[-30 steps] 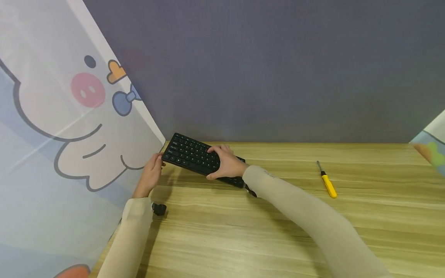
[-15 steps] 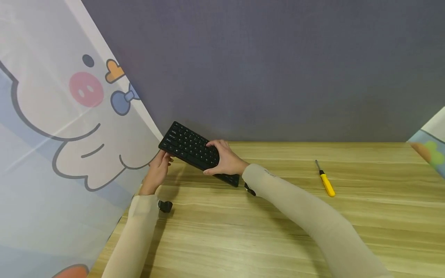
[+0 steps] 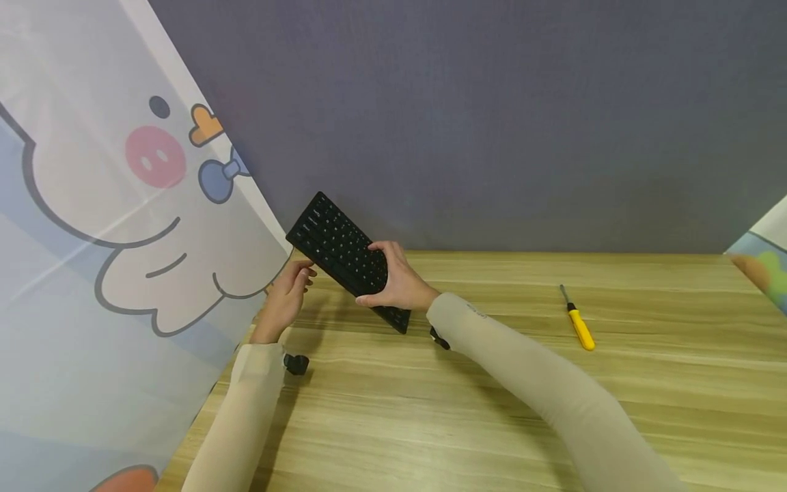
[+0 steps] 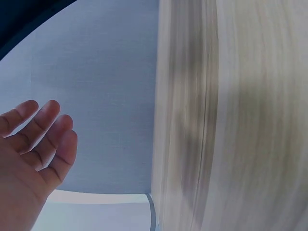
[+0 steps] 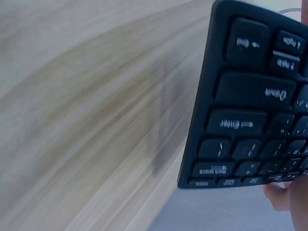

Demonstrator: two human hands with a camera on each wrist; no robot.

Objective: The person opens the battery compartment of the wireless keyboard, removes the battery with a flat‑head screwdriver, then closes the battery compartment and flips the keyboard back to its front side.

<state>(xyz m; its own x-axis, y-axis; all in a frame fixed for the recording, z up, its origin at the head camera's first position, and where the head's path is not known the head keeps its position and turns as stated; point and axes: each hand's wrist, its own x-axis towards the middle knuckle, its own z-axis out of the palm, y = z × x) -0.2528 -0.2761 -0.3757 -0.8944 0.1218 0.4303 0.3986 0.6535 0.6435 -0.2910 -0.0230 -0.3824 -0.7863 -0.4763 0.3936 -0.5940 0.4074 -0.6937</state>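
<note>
A black keyboard [image 3: 335,246] with white key legends is held tilted, its left end raised above the wooden table. My right hand [image 3: 401,283] grips it across its width, thumb at the near edge and fingers over the far edge. The right wrist view shows the keyboard's [image 5: 245,106] Enter and Shift end up close. Just below the raised end, my left hand [image 3: 285,298] has loosely bent fingers. In the left wrist view that hand [image 4: 36,159] holds nothing, and a dark edge crosses the top left corner.
A screwdriver [image 3: 578,321] with a yellow handle lies on the table [image 3: 393,410] to the right. A dark grey panel [image 3: 492,137] rises behind the table. On the left stands a wall panel [image 3: 92,287] with a cartoon print.
The keyboard's left end has risen and the keyboard has tilted more steeply. My left hand has come off its left edge and shifted slightly right, while my right hand keeps its grip.
</note>
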